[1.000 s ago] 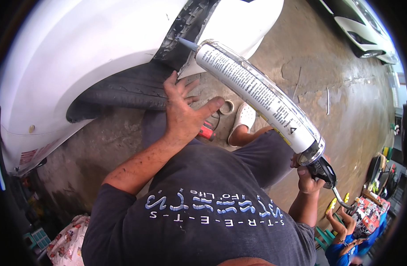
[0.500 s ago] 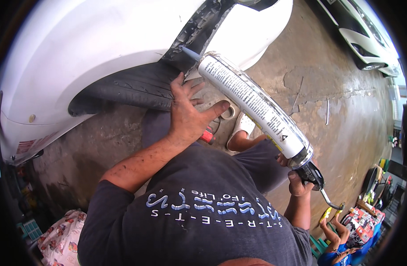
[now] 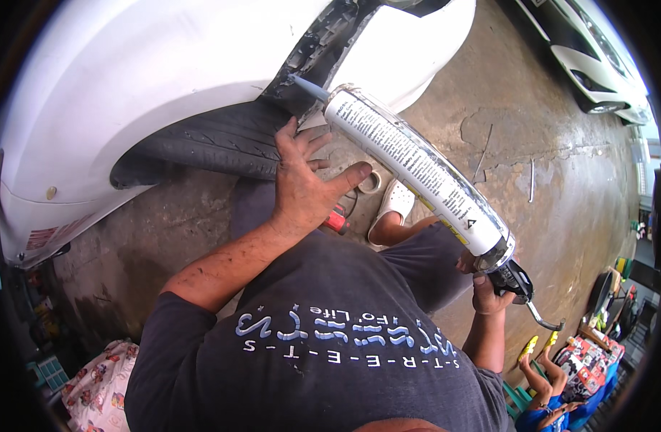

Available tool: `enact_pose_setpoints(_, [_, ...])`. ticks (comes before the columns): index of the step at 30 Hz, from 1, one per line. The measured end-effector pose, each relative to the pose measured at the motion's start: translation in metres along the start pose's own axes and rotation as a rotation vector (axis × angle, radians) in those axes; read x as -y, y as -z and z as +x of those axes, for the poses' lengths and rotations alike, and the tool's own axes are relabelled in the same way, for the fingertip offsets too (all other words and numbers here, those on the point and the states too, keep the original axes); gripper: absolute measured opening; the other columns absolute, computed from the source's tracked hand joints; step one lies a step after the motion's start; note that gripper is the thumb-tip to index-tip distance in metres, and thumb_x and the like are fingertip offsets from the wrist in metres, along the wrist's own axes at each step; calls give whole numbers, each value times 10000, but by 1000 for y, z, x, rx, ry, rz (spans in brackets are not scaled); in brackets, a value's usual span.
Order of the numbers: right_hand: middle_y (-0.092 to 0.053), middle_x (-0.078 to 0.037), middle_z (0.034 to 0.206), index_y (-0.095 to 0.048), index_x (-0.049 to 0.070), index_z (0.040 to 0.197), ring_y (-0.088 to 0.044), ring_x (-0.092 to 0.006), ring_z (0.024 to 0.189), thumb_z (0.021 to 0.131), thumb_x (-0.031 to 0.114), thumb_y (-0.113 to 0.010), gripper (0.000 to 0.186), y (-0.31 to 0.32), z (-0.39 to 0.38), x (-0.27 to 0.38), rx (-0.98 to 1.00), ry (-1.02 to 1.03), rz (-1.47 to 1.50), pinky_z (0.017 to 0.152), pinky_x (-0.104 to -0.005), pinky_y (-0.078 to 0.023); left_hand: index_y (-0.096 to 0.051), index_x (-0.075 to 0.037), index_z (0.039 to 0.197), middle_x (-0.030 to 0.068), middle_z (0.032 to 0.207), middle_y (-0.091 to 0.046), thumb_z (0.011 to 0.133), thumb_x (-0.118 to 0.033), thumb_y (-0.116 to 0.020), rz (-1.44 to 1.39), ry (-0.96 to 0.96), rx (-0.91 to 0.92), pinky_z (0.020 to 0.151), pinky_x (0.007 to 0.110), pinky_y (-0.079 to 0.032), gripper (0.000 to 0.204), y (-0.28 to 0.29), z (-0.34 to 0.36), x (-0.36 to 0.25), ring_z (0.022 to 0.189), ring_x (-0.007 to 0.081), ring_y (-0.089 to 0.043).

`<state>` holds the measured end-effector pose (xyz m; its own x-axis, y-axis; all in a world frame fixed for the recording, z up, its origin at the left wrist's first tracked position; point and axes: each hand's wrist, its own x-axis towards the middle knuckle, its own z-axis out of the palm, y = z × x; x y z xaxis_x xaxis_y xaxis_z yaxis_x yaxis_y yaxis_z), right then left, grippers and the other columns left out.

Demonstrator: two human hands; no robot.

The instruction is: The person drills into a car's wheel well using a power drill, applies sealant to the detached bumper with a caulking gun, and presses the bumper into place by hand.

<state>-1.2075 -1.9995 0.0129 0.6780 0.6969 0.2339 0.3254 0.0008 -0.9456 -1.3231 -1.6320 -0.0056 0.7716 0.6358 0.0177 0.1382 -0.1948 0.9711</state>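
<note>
My right hand [image 3: 491,294] is wrapped round the black handle of a caulking gun [image 3: 514,279], low on the right. A long white sealant cartridge [image 3: 417,169] lies in its frame, slanting up to the left. Its grey nozzle [image 3: 310,88] points into the dark gap between the white car body [image 3: 193,57] and the white bumper [image 3: 395,54]; whether the tip touches is hard to make out. My left hand [image 3: 305,176] is open with fingers spread, near the bumper's lower edge and the tyre [image 3: 215,140], left of the cartridge. It holds nothing.
A red tool [image 3: 337,219] lies on the concrete floor between my legs. A foot in a white clog [image 3: 393,209] is close by. Another white car [image 3: 596,65] stands at the far right. A seated person in blue [image 3: 550,396] is at the lower right, near piled goods.
The caulking gun's handle end and my right hand have shifted slightly to the right. The nozzle stays at the gap, and my left hand has hardly moved.
</note>
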Motion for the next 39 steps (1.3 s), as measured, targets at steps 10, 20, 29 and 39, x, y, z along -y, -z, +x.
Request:
enact_pose_setpoints(10, [-668, -171, 871, -553, -14, 1243, -678, -285, 758, 979, 264, -790, 451, 8, -2, 1, 10, -7, -72, 729, -456, -600, -101, 100, 1556, 348, 1487, -483, 822, -331, -993, -9, -4, 0, 1053, 431, -592, 1233, 1, 0, 3, 1433, 383, -554])
enact_pose_setpoints(20, [-777, -132, 969, -731, -53, 1163, -767, -270, 868, 936, 572, -807, 669, -6, 25, 65, -35, 43, -338, 805, -372, -580, -92, 115, 1563, 352, 1492, -483, 821, -379, -990, 19, 1, -12, 1050, 430, -592, 1265, 3, 0, 4, 1452, 386, -546])
enact_pose_setpoints(29, [-769, -175, 1069, -696, -103, 1240, -754, -280, 954, 928, 493, -853, 691, 13, 29, 110, -86, 80, -468, 863, -386, -572, -105, 133, 1562, 357, 1497, -511, 817, -380, -991, -35, -13, -36, 1044, 437, -585, 1266, 3, 3, 5, 1428, 402, -571])
enact_pose_setpoints(39, [-786, -216, 1043, -726, -49, 1173, -781, -307, 942, 931, 489, -860, 604, 13, 39, 126, -220, 40, -187, 826, -390, -605, -129, 145, 1580, 371, 1510, -511, 835, -356, -972, -29, -12, -52, 1033, 431, -588, 1231, 9, 3, 6, 1418, 398, -582])
